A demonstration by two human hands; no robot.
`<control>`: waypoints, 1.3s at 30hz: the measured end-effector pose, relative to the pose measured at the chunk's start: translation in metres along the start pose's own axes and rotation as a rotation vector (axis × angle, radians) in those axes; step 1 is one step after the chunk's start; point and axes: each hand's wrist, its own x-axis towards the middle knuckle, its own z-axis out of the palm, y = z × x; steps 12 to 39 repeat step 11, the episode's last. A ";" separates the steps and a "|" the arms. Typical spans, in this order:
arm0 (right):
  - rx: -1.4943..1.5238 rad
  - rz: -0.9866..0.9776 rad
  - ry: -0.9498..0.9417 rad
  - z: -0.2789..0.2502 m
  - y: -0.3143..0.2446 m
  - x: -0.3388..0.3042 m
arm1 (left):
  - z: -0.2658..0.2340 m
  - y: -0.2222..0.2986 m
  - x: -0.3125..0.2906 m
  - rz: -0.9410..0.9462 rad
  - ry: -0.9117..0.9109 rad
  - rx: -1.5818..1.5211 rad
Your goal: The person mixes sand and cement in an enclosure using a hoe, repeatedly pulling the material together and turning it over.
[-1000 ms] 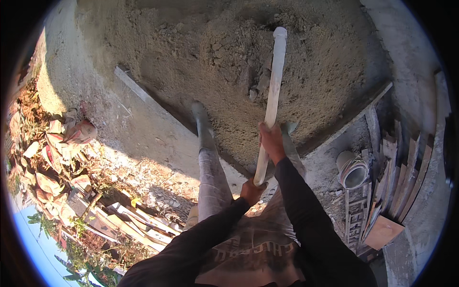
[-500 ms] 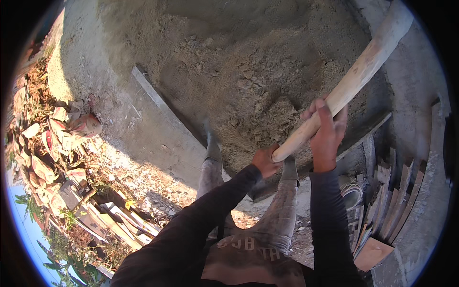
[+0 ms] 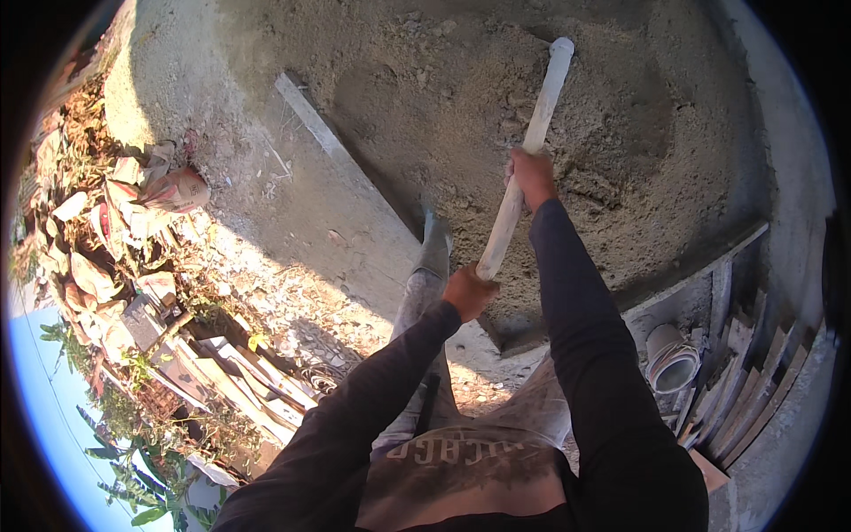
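Both my hands grip the pale wooden handle of a hoe [image 3: 523, 186]. My left hand [image 3: 471, 292] is closed round its near end, close to my legs. Farther up, near the middle of the handle, my right hand [image 3: 533, 180] is wrapped round it. The handle slants away and slightly right over a broad bed of damp grey-brown sand or mortar mix [image 3: 638, 124]. At its far end the blade cannot be made out and appears sunk in the mix.
A board [image 3: 324, 129] edges the mix on the left, and another rim [image 3: 700, 270] runs along the near right. A bucket [image 3: 671, 365] stands beside stacked planks [image 3: 753, 381] at right. Crumpled sacks [image 3: 177, 190] and scrap wood [image 3: 239, 372] lie at left.
The hoe has swung down from the upper right onto the mix. My right hand has moved forward and left along with it, and my view has shifted slightly.
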 end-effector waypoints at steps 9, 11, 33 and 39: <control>0.475 0.142 -0.074 0.041 0.068 -0.154 | -0.035 -0.122 -0.120 -0.025 0.130 0.361; 0.467 -0.001 -0.140 0.036 0.020 -0.181 | -0.034 -0.115 -0.110 -0.031 0.134 0.373; 0.467 -0.001 -0.140 0.036 0.020 -0.181 | -0.034 -0.115 -0.110 -0.031 0.134 0.373; 0.467 -0.001 -0.140 0.036 0.020 -0.181 | -0.034 -0.115 -0.110 -0.031 0.134 0.373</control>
